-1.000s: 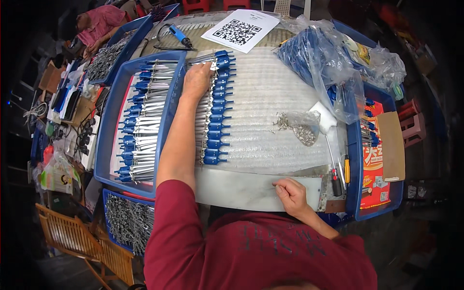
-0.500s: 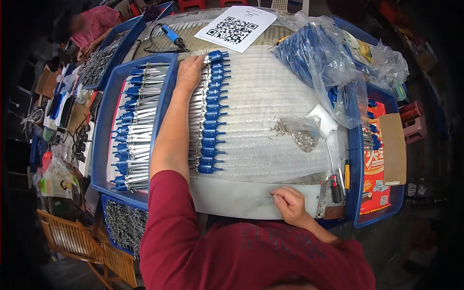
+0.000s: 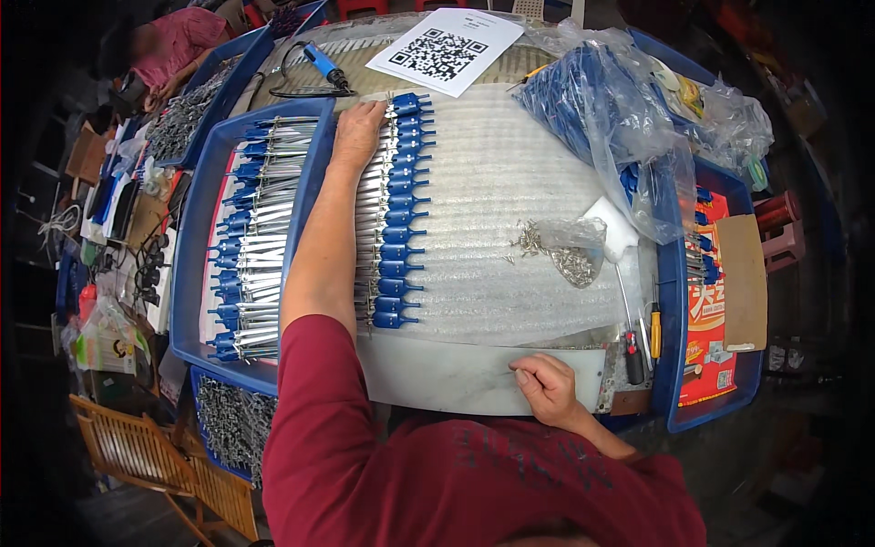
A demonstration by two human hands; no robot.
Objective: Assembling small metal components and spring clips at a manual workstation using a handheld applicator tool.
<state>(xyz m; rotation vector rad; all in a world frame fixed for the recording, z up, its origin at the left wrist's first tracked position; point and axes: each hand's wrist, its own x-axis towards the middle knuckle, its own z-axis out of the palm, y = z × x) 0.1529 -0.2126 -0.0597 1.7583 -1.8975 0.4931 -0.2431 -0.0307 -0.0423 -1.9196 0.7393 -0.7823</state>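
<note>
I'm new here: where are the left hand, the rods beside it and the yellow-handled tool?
Left hand [image 3: 358, 137]: head view, back of hand.
Rods [image 3: 398, 219]: head view, a blue end.
Yellow-handled tool [image 3: 655, 335]: head view, its handle.

The left hand [image 3: 358, 137] hides the left ends of the farthest blue-tipped rods [image 3: 408, 121].

Passage lay over foam sheet [image 3: 478, 201], between blue-ended rods [image 3: 399, 219] and small metal parts [image 3: 574, 265]. Left hand [image 3: 358, 135] sat between tray [image 3: 312, 169] and rods. Plastic bag [image 3: 597, 114] blocked far right; screwdrivers [image 3: 633, 358], near right.
</note>
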